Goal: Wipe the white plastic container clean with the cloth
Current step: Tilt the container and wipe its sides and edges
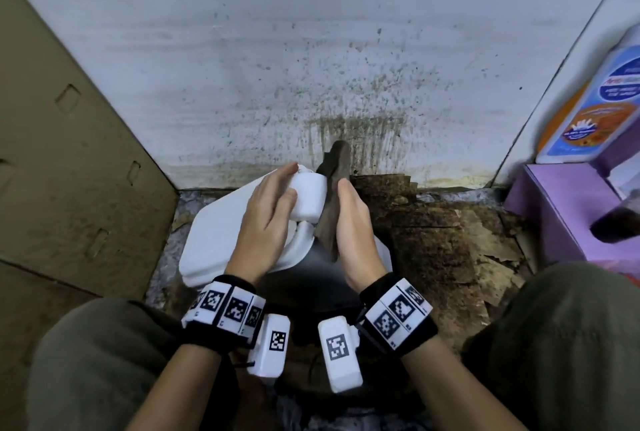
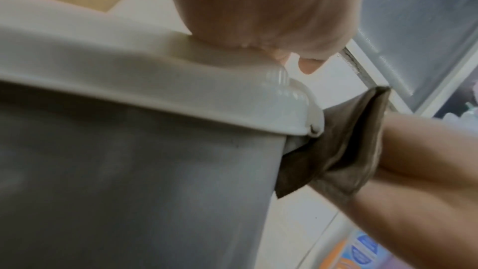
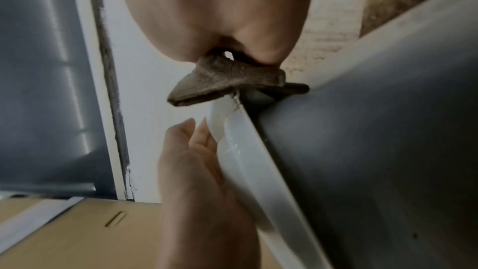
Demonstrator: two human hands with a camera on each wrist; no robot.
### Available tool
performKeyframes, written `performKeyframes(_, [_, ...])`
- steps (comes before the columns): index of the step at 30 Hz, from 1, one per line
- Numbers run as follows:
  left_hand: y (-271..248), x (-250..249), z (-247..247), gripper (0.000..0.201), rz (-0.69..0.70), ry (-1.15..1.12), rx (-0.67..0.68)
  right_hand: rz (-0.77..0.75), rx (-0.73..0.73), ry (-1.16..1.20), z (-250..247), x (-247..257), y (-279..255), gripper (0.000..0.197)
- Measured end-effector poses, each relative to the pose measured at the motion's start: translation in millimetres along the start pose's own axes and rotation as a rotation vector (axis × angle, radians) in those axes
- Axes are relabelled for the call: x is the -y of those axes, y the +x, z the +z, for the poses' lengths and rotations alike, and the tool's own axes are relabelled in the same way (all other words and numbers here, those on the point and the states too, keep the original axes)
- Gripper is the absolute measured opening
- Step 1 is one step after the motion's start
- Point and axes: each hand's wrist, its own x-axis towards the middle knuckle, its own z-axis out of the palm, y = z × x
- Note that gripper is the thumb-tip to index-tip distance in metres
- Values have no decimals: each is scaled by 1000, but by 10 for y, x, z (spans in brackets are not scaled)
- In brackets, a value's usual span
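Your left hand [image 1: 268, 219] lies with fingers nearly straight on the white plastic container [image 1: 214, 223] between your knees, while your right hand [image 1: 353, 223], at its three o'clock, presses the folded brown cloth [image 1: 330, 188] against it.

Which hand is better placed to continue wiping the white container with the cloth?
The right hand: it already holds the brown cloth against the white container. The left hand only steadies it.
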Motion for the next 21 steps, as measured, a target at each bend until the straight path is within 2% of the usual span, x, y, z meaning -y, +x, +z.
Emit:
performKeyframes(3, [-14, -165, 10, 45, -58, -228, 31, -89, 7, -182, -124, 73, -27, 46])
performKeyframes(5, [-20, -213, -16, 39, -79, -302, 31, -125, -3, -300, -231, 112, -22, 50])
performKeyframes(7, [-26, -171, -65, 34, -34, -220, 25, -152, -25, -377, -369, 138, -7, 49])
performKeyframes(9, [-40, -67, -125, 30, 35, -39, 12, -180, -63, -479, -506, 153, 7, 48])
performKeyframes(11, [-71, 34, -202, 27, 19, 127, -23, -207, -93, -594, -656, 154, 25, 47])
performKeyframes(13, [-112, 158, -271, 28, -98, 244, -67, -228, -109, -691, -818, 170, 45, 45])
performKeyframes(15, [-153, 275, -332, 35, -291, 389, -76, -252, -112, -764, -982, 203, 62, 44])
performKeyframes(18, [-235, 367, -385, 58, -597, 477, 34, -242, -115, -887, -1214, 255, 72, 44])
performKeyframes(21, [-319, 489, -381, 81, -761, 386, 193, -184, -145, -981, -1407, 300, 58, 45])
